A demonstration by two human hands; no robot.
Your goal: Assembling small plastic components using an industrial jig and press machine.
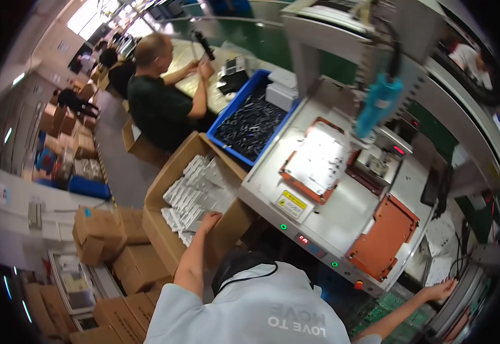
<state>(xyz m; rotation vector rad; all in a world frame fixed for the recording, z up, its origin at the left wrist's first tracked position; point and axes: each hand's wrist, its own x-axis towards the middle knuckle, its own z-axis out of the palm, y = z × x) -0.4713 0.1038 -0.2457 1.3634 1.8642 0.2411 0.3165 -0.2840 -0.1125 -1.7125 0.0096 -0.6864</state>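
Observation:
My left hand (209, 221) reaches over the near side of an open cardboard box (164, 166), its fingers stretched out and apparently holding nothing. Stacked inside are several thin white-grey trays or plates (188, 192), just beyond the hand. Far to the right, my right hand (440, 290) is beside the grey rail of a conveyor (462, 295), with fingers extended and no held object visible. Green circuit boards (396, 307) lie below my right forearm. Between my arms stands a machine bed bearing an orange fixture (384, 238) and another fixture with a white panel (317, 157) on it.
A blue bin (250, 123) of small black parts holds white boxes (282, 89) at its corner. The machine's gantry carries a blue tool (379, 106) above the bed. A co-worker (161, 94) works at the far bench. Closed cartons (138, 266) are piled at left.

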